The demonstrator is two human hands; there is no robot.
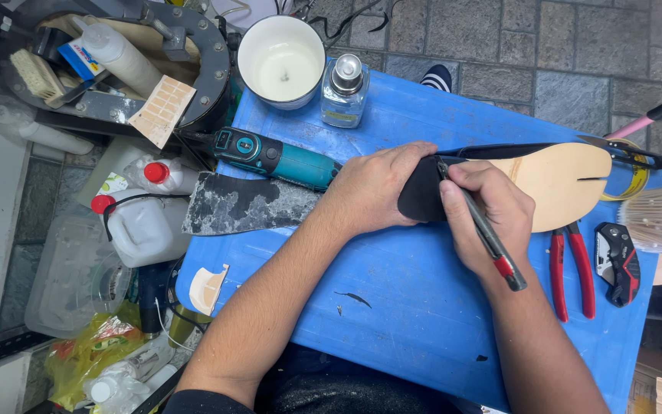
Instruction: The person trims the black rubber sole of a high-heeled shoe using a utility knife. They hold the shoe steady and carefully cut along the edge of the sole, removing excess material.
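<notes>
I see the table [423,322] topped in smooth blue plastic with a dull sheen. The insole [561,184] looks like pale matt board or leather, its black heel end soft and lustreless. The pen-like tool [492,241] is dark with a glossy red band. Far left, the white cup [281,57] shines like glazed ceramic, and the bottle [345,96] is clear glass with a bright metal cap. The pliers [572,268] carry glossy red plastic grips.
</notes>
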